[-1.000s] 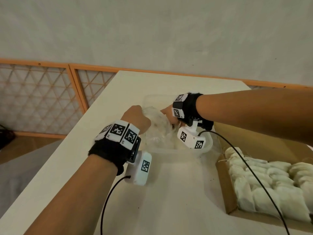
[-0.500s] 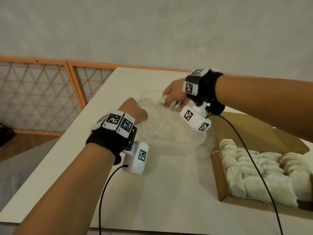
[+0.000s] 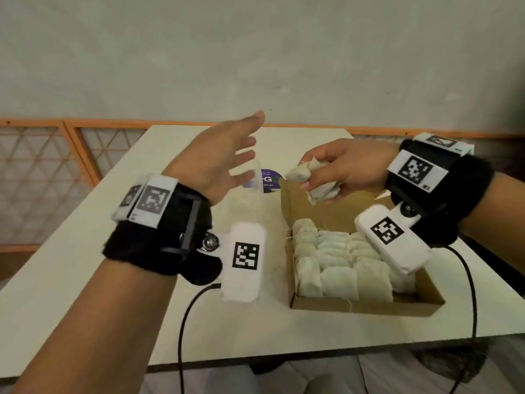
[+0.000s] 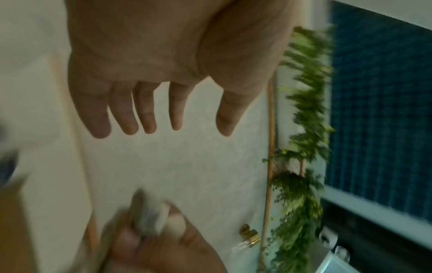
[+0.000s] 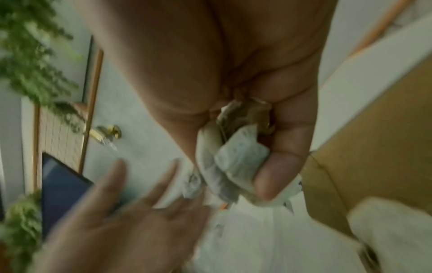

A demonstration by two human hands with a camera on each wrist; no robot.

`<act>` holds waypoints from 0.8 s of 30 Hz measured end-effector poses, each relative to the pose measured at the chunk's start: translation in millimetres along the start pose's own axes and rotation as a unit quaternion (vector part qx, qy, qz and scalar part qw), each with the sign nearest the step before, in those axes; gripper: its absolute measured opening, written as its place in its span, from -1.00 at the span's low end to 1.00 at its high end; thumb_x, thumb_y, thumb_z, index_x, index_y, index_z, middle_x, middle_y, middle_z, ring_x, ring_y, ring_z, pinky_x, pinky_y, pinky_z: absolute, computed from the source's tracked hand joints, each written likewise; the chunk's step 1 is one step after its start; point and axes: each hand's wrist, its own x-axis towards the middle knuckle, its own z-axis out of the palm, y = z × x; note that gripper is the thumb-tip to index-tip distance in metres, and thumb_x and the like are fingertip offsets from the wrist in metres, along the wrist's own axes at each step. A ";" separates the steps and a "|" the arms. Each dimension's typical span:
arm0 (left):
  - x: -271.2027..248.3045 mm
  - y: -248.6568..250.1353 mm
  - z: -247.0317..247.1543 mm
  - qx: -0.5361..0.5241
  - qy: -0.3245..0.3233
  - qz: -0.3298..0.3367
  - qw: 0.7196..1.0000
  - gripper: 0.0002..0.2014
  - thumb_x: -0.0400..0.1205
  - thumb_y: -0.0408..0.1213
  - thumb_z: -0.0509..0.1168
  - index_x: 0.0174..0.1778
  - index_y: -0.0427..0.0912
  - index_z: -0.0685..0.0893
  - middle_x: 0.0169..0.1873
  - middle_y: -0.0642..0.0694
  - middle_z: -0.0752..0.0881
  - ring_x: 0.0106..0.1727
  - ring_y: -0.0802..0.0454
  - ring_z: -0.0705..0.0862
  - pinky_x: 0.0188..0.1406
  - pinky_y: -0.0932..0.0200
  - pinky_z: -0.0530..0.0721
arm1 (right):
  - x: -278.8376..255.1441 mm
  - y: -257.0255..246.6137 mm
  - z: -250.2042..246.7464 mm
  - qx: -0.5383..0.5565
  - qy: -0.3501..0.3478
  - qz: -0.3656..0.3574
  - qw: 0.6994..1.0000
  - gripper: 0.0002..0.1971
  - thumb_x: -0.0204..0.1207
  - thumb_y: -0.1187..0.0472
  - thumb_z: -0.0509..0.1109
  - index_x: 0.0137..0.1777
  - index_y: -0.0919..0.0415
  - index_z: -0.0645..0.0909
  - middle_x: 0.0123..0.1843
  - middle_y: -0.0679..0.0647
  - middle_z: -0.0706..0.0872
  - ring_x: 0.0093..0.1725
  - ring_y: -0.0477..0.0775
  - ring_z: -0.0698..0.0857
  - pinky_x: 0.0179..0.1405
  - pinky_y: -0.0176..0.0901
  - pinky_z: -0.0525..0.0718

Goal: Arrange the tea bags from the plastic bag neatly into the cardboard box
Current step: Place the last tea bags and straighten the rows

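Right hand [image 3: 349, 169] grips a bunch of tea bags [image 3: 311, 180] above the far end of the cardboard box [image 3: 366, 305], which holds rows of tea bags [image 3: 338, 263]. Left hand [image 3: 218, 160] raised, fingers spread, empty, over the clear plastic bag [image 3: 250, 194] on the tabletop [image 3: 85, 265].

1. A pale plaster wall [image 3: 255, 52] rises beyond the hands.
2. An orange-framed lattice screen [image 3: 42, 177] runs along its base, left of the left hand.
3. A cream table [image 3: 71, 265] spreads below both hands.
4. Green hanging plants [image 4: 304, 129] trail beside a dark blue panel [image 4: 383, 110].
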 end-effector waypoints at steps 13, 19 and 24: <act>-17.5 -110.4 103.6 -0.390 -0.156 -0.296 0.858 -0.64 0.64 -0.13 0.28 0.18 -0.37 0.64 -0.02 -0.42 0.73 0.08 -0.32 0.68 -0.15 -0.07 0.75 | -49.8 75.2 9.6 -0.146 0.102 -0.009 0.984 -0.47 0.33 0.09 0.56 0.30 -0.04 0.49 0.07 0.01 0.65 0.06 0.00 0.67 0.15 -0.09 0.64; -15.9 -127.6 102.1 -0.442 -0.149 -0.278 0.840 -0.54 0.64 -0.14 0.25 0.30 -0.46 0.54 0.18 -0.48 0.66 0.14 -0.28 0.70 0.02 -0.02 0.70 | -67.1 111.9 19.7 0.032 0.200 -0.092 0.975 -0.75 0.34 0.14 0.56 -0.04 -0.12 0.61 0.11 -0.15 0.65 0.03 -0.20 0.68 -0.15 -0.43 0.66; -20.1 -131.0 110.9 -0.429 -0.161 -0.223 0.860 -0.61 0.67 -0.13 0.16 0.24 -0.38 0.54 0.05 -0.38 0.71 -0.03 -0.15 0.78 -0.06 0.11 0.75 | -70.3 125.3 40.0 -0.031 0.257 -0.144 0.955 -0.70 0.25 -0.07 0.56 -0.04 -0.09 0.64 0.00 -0.16 0.55 -0.06 -0.27 0.59 -0.16 -0.54 0.51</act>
